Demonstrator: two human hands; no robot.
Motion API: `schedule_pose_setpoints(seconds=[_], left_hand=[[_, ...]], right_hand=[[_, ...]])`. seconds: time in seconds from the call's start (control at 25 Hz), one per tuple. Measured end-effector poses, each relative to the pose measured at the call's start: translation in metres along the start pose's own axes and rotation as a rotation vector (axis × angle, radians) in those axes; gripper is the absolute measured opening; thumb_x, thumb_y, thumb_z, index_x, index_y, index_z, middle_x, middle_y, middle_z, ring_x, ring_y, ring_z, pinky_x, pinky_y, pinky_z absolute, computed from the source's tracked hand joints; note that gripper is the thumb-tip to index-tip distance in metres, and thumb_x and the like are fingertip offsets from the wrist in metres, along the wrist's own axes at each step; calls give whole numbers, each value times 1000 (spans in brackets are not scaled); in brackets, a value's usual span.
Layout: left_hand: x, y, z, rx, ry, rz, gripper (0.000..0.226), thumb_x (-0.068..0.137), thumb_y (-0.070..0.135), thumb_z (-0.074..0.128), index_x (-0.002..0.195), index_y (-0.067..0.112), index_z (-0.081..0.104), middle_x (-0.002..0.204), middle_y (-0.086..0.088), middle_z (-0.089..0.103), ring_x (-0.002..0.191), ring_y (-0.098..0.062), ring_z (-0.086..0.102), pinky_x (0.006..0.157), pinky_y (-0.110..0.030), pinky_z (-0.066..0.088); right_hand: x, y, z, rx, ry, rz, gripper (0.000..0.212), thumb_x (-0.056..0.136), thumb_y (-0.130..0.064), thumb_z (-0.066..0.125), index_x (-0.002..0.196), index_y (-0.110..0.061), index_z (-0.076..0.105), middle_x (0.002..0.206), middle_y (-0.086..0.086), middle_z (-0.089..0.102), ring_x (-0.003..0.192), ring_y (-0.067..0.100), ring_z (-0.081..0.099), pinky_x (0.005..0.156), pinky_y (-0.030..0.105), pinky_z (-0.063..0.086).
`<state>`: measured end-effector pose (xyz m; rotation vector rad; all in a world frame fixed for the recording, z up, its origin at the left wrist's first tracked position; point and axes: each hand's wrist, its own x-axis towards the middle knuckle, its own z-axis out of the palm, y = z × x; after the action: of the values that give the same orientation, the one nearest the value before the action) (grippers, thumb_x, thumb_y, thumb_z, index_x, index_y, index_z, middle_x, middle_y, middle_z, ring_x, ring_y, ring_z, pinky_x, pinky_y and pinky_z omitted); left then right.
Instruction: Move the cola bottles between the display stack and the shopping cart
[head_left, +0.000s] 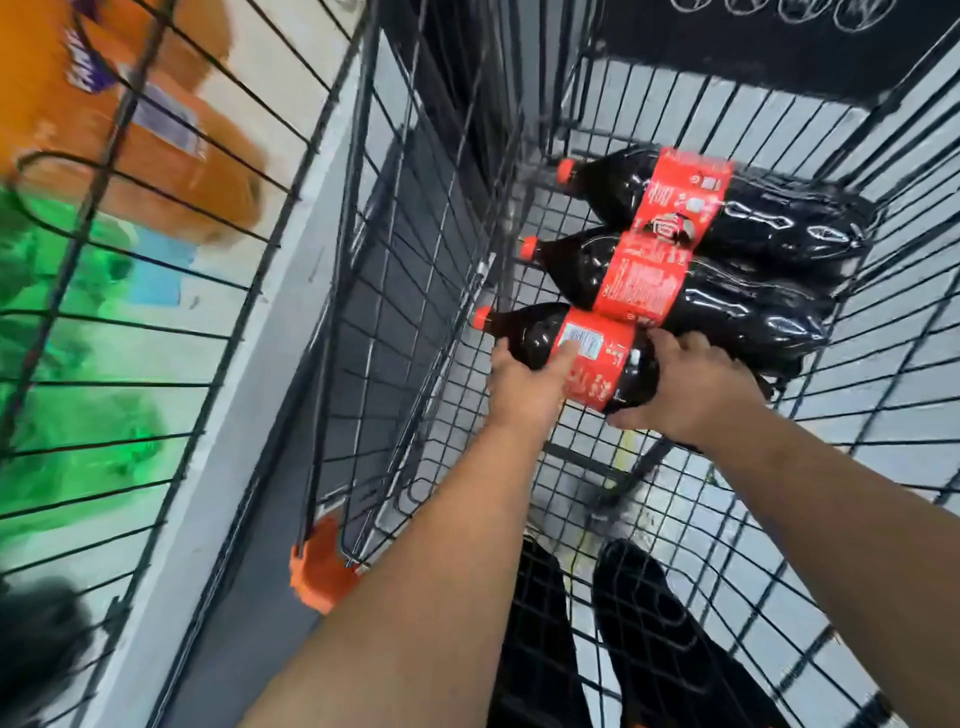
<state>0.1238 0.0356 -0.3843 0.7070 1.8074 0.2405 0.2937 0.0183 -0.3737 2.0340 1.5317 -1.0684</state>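
Three large cola bottles with red labels and red caps lie side by side in the black wire shopping cart (597, 499), caps pointing left. The far bottle (769, 208) and the middle bottle (727, 306) lie untouched. Both my hands are on the near bottle (608, 364). My left hand (530, 384) grips its shoulder near the neck, thumb across the label. My right hand (691, 389) wraps round the lower body, hiding that end of the bottle.
The cart's left wire wall (415, 291) stands close beside the bottle caps. Left of the cart, a wire display bin (156, 322) holds blurred orange and green soda packs. My dark shoes (644, 639) show through the cart floor. An orange plastic corner piece (322, 566) sits at the cart's near left.
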Motion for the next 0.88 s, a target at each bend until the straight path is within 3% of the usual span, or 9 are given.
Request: schedule_pose_setpoints(seconds=[0.08, 0.16, 0.28, 0.36, 0.56, 0.76, 0.88], left_hand=[[22, -3, 13, -136, 36, -54, 97, 84, 50, 79, 157, 20, 23, 139, -6, 59, 119, -21, 60, 99, -29, 41], [38, -9, 21, -227, 68, -81, 113, 63, 67, 83, 154, 29, 26, 132, -2, 64, 113, -21, 65, 106, -39, 48], [75, -36, 35, -299, 96, -119, 126, 23, 94, 77, 134, 51, 34, 111, 5, 74, 100, -24, 73, 92, -50, 58], [81, -38, 37, -307, 97, -137, 129, 15, 94, 75, 130, 54, 35, 105, 6, 75, 95, -23, 74, 87, -49, 60], [55, -17, 23, -378, -28, -96, 118, 43, 63, 91, 145, 41, 37, 110, 1, 74, 95, -20, 75, 87, -48, 62], [53, -9, 22, -419, 15, -131, 108, 45, 61, 90, 139, 39, 41, 101, 2, 75, 88, -20, 76, 85, -49, 62], [51, -8, 20, -415, 11, -146, 94, 64, 52, 91, 142, 39, 40, 101, 2, 73, 88, -20, 75, 83, -49, 62]], right_hand=[[10, -2, 7, -47, 58, 0, 112, 59, -75, 73, 147, -25, 25, 125, 11, 44, 120, 33, 48, 100, 47, 43], [13, -4, 11, -84, 95, -1, 109, 58, -76, 73, 143, -24, 29, 120, 10, 42, 116, 31, 48, 93, 45, 46], [15, -3, 17, -114, 69, 16, 108, 51, -83, 70, 134, -23, 35, 121, 9, 43, 119, 30, 46, 93, 46, 46], [15, -4, 22, -79, 16, 31, 114, 46, -87, 68, 134, -24, 33, 127, 11, 44, 124, 32, 44, 97, 48, 45], [14, -7, 38, 355, -92, 11, 111, 42, -74, 79, 131, -32, 28, 112, -4, 59, 103, 21, 59, 90, 44, 52], [20, -8, 34, 406, -127, -26, 124, 46, -71, 81, 146, -41, 13, 105, -13, 58, 99, 16, 59, 92, 41, 51], [20, -8, 35, 396, -123, -16, 125, 47, -71, 81, 147, -39, 13, 109, -10, 60, 102, 18, 60, 92, 42, 52]])
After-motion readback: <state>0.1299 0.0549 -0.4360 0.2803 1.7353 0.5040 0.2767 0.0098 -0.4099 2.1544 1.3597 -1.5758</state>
